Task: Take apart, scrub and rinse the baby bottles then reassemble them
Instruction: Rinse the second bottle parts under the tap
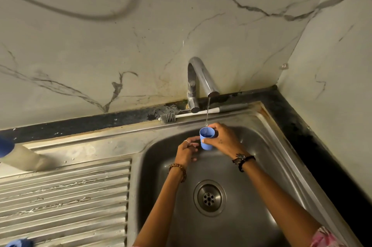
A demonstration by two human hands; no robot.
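- One blue cap (206, 139), cup-shaped and mouth up, sits in the right hand (223, 140), whose thumb and fingers wrap round its wall.
- The left hand (186, 151) is just beside the cap's lower left; its fingers are curled, but I cannot tell whether they touch the cap or pinch something small of their own.
- Both forearms reach up from the near edge of the sink (267, 118), wrists over the basin toward its back edge, well above the drain (209, 198).
- A thin stream from the tap (201, 81) falls into the cap's mouth, so this looks like the rinsing step for this one part.
- The bottle brush (168, 117) lies along the sink's back edge behind the tap, in nobody's hand.
- A bottle body with a blue end (18, 155) lies on the draining board's far left corner; another blue piece (18, 242) shows at its near left corner.
- Judging from this, disassembly is done, rinsing under way, reassembly still ahead.
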